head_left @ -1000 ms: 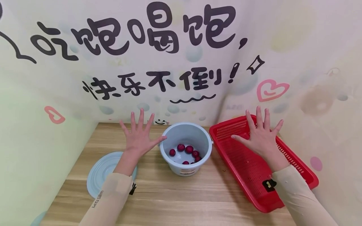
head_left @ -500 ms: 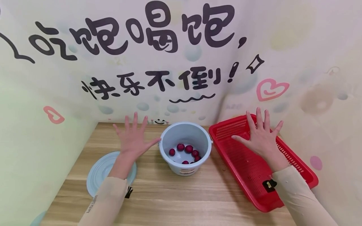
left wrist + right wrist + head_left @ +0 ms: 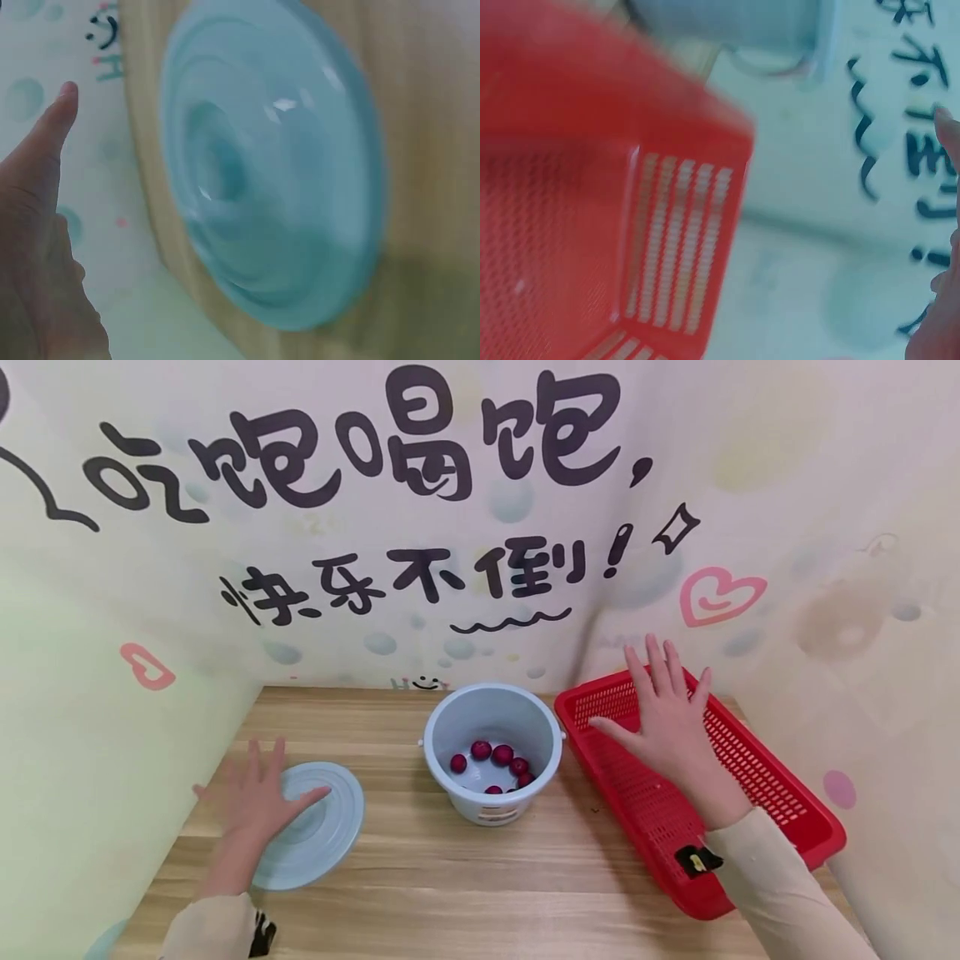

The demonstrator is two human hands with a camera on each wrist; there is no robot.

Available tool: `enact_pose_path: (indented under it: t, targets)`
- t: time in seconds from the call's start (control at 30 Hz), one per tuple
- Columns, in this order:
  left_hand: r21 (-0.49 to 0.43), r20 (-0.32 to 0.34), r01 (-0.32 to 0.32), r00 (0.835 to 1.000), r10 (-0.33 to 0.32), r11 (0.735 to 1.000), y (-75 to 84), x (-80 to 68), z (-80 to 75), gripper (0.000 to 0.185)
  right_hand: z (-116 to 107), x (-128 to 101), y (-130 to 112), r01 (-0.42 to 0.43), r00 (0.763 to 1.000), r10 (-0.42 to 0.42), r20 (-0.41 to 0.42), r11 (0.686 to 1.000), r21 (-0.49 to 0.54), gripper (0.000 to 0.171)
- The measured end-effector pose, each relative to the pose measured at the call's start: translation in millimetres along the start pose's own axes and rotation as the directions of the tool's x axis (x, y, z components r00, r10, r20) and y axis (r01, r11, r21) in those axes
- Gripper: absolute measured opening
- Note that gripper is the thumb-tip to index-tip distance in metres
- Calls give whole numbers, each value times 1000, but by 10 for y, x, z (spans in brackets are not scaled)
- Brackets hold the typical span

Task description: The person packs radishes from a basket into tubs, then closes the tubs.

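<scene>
A pale blue bucket (image 3: 491, 752) stands mid-table with several dark red fruits (image 3: 501, 755) inside. Its round blue lid (image 3: 318, 827) lies flat on the wood to the left, and the left wrist view shows the lid (image 3: 274, 165) close up. My left hand (image 3: 255, 797) hovers with spread fingers over the lid's left edge, holding nothing. To the bucket's right sits a red slotted basket (image 3: 750, 777), seen blurred as the basket (image 3: 592, 225) in the right wrist view. My right hand (image 3: 663, 718) is spread flat above the basket's far end, empty.
The wooden table (image 3: 465, 877) sits in a corner. Decorated walls with black lettering close it in at the back, left and right. The bucket's wall (image 3: 727, 30) shows at the top of the right wrist view.
My left hand dropped back and left from beside the bucket to over the lid. The right hand shifted slightly left and farther over the basket.
</scene>
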State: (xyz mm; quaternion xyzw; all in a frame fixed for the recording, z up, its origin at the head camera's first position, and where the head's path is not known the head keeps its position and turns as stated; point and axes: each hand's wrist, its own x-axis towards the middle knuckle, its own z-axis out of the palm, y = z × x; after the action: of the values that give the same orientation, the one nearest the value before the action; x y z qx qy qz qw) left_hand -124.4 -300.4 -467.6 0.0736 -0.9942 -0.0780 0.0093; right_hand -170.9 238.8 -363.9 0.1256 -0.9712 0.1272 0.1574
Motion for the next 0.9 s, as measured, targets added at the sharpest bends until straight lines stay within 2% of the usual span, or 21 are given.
enact_pose_path:
  t: [0.1, 0.23, 0.37, 0.5, 0.77, 0.9]
  targets:
    - [-81, 63, 35, 998, -30, 996, -188, -123, 123, 125, 20, 35, -230, 62, 998, -62, -24, 998, 4, 110]
    - [-167, 130, 73, 990, -52, 983, -336, -247, 271, 131, 84, 71, -573, 144, 989, -143, -38, 989, 15, 109]
    - [-199, 210, 125, 974, -83, 972, -389, -312, 356, 133, 185, 80, -956, 236, 972, -234, -33, 970, 54, 107]
    - [-241, 283, 191, 952, -119, 952, -373, -329, 363, 135, 300, 55, -1288, 317, 948, -317, -19, 943, 99, 104]
    - [-279, 284, 244, 945, -163, 929, -277, -342, 299, 148, 485, -31, -1663, 365, 927, -373, 22, 917, 160, 101]
    - [-293, 265, 263, 946, -186, 919, -268, -362, 282, 143, 569, -81, -1745, 383, 919, -393, 41, 910, 160, 99]
